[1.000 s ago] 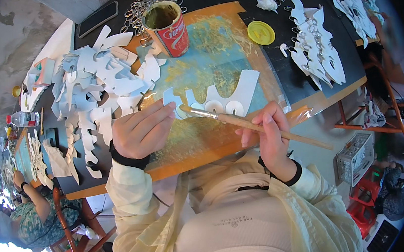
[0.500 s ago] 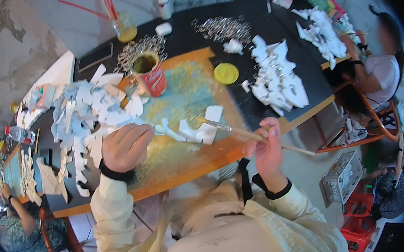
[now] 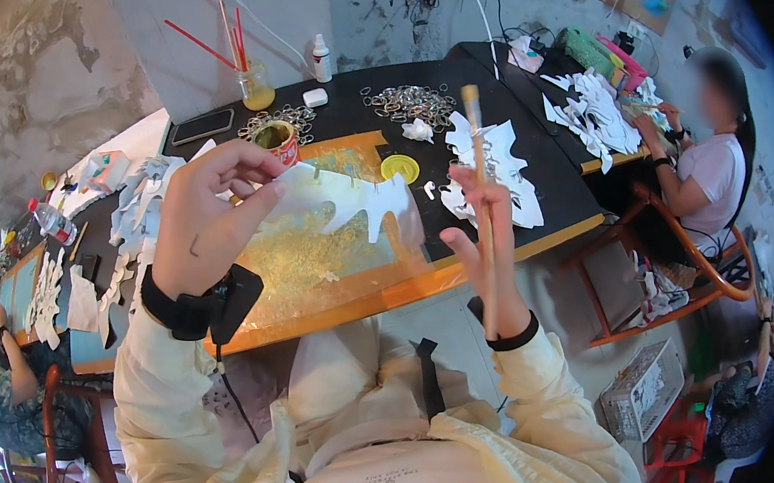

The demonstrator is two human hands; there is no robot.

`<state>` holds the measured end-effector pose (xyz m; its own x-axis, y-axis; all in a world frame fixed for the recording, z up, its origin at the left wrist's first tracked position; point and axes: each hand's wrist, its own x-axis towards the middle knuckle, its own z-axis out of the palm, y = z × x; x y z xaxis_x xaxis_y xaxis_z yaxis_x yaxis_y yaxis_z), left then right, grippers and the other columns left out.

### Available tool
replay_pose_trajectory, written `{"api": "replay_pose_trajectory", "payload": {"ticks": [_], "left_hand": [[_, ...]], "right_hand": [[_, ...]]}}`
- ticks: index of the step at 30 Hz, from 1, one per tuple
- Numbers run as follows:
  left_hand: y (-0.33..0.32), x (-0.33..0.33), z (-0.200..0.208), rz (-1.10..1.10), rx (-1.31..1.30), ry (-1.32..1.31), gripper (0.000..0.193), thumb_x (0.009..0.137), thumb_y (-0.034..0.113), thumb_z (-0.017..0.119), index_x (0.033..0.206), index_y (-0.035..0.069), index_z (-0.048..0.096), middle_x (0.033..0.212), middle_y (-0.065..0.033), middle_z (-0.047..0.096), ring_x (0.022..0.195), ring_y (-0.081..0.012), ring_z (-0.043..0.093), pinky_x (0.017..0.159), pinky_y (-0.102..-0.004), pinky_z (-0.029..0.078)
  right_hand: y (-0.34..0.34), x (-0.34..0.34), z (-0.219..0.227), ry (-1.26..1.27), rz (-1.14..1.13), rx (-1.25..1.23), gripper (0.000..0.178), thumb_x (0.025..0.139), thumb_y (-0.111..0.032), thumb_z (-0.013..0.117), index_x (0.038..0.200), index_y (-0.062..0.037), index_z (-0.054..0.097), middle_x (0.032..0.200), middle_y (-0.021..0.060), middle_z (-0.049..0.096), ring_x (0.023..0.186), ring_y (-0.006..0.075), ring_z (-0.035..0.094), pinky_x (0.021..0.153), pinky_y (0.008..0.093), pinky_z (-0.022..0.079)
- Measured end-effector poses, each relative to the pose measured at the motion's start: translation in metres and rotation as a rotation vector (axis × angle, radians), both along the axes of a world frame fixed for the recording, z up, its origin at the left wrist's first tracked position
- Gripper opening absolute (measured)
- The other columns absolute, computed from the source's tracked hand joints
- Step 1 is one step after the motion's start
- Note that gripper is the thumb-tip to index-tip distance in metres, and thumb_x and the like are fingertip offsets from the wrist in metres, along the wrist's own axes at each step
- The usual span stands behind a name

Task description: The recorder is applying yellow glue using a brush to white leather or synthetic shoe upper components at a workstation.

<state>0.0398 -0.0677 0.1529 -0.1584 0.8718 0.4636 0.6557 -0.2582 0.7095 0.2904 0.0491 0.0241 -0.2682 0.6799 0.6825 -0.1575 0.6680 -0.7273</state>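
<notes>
My left hand [image 3: 213, 218] pinches one end of a white cut-out piece [image 3: 344, 199] between thumb and fingers. The piece has a jagged lower edge and hangs raised over a yellow-stained work board [image 3: 315, 283]. In my right hand [image 3: 489, 254] is a paintbrush [image 3: 478, 145], nearly upright with its bristles up and apart from the piece. Beyond my left hand stands an open red can [image 3: 289, 148], partly covered by my fingers. A round yellow lid [image 3: 400, 169] lies at the board's far right.
White cut-outs [image 3: 506, 180] lie right of the board, others [image 3: 145, 197] left. Metal rings [image 3: 410, 105] are heaped farther back. A jar [image 3: 257, 89] with red sticks and a small white bottle [image 3: 321, 60] stand behind. Co-workers sit left [image 3: 2, 381] and right [image 3: 707, 162].
My left hand has lifted the white cut-out piece up from low over the board. The brush has swung from slanting across the board to nearly upright. The view has shifted too.
</notes>
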Motion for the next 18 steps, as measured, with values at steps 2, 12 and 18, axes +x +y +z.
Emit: {"api": "replay_pose_trajectory", "payload": {"ticks": [2,12,18], "left_hand": [[-0.007,0.009,0.003,-0.077,-0.174,-0.282,0.013,0.079,0.005,0.067,0.090,0.001,0.061,0.083,-0.0037,0.064,0.075,-0.0077,0.059,0.065,-0.0216,0.047],[-0.008,0.020,-0.023,-0.179,-0.224,-0.578,0.018,0.082,0.008,0.068,0.096,0.000,0.058,0.088,-0.0079,0.064,0.079,-0.0122,0.064,0.065,-0.0205,0.048],[-0.014,0.027,-0.033,-0.291,-0.240,-0.667,0.016,0.082,0.008,0.068,0.094,0.002,0.058,0.089,-0.0073,0.064,0.082,-0.0143,0.065,0.066,-0.0214,0.047]], "right_hand": [[0.014,-0.002,0.003,-0.046,-0.007,0.152,0.065,0.071,-0.026,0.081,0.113,-0.0082,0.034,0.133,0.0188,0.039,0.120,0.0291,0.045,0.099,0.0391,0.038],[0.025,-0.028,-0.013,0.028,0.625,-0.222,0.061,0.080,-0.034,0.071,0.119,-0.0104,0.031,0.137,0.0171,0.034,0.122,0.0294,0.044,0.102,0.0418,0.034],[0.027,-0.037,-0.011,0.115,0.728,-0.198,0.055,0.081,-0.024,0.071,0.118,-0.0129,0.032,0.135,0.0139,0.036,0.119,0.0261,0.046,0.100,0.0383,0.035]]}}
